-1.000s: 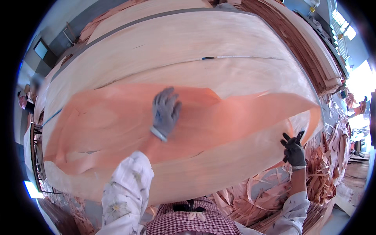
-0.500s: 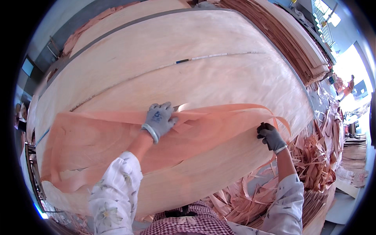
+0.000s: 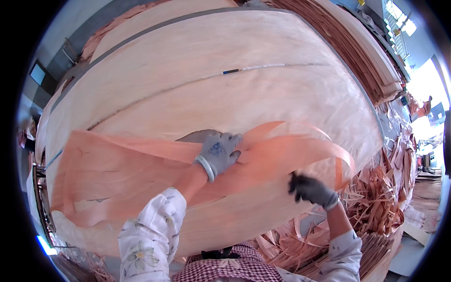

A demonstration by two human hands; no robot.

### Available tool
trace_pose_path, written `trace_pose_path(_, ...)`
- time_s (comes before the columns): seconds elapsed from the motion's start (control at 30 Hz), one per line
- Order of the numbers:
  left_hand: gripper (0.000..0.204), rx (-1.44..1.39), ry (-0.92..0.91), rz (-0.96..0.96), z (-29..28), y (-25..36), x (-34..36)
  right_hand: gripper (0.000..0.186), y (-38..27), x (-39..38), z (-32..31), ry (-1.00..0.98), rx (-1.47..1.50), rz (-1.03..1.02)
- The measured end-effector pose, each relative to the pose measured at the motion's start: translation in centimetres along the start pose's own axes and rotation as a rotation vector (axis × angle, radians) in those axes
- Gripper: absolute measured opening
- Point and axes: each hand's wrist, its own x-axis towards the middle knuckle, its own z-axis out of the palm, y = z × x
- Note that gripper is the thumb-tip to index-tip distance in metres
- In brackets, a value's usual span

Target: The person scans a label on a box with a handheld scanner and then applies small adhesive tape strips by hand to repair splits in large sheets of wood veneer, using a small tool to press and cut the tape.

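Note:
A thin orange-pink wood veneer sheet (image 3: 127, 169) lies loosely over a broad pale sheet (image 3: 197, 101). My left hand (image 3: 218, 154), in a grey glove, is at the veneer's far edge, its fingers bent onto it and the thumb apart. Beside those fingers shows a dark grey patch (image 3: 199, 135). To the right, the veneer runs into a narrow curled strip (image 3: 345, 157) that loops above the pale sheet. My right hand (image 3: 312, 189), in a grey glove with blackened fingertips, is closed just below the loop; blur hides what it holds, if anything.
A long thin stick (image 3: 188, 84) with a dark band lies across the pale sheet. Stacked brown veneer (image 3: 338, 42) stands at the far right. Torn veneer scraps (image 3: 376, 197) pile up along the right edge and near my body. A metal frame (image 3: 40, 202) stands at left.
My left hand has slid right along the veneer. My right hand has moved left and down, away from the loop. The veneer's right part has shifted, and the grey patch shows more.

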Motion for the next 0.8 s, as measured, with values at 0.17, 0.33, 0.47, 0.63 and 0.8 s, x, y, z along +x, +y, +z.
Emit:
trace_pose_path(0.17,0.033,0.175,0.148,-0.027,2.0,0.6,-3.2,0.019,-1.6,-3.7,3.8,-0.553,-0.589,-0.006)
trace_pose_path(0.33,0.034,0.176,0.393,-0.010,4.3,0.3,-4.7,0.014,-5.2,2.5,6.8,0.166,-0.892,-0.493)
trace_pose_path(0.47,0.036,0.070,0.423,-0.010,4.9,0.1,-4.9,0.017,-5.7,10.8,9.5,0.352,-1.343,-0.381)
trace_pose_path(0.63,0.038,-0.004,0.400,-0.032,5.1,0.0,-5.1,0.018,-3.6,12.4,9.6,0.338,-1.411,-0.261)
trace_pose_path(0.8,0.038,0.004,0.392,-0.014,5.0,-0.2,-5.0,0.018,-3.0,9.6,8.6,0.306,-1.528,-0.224)
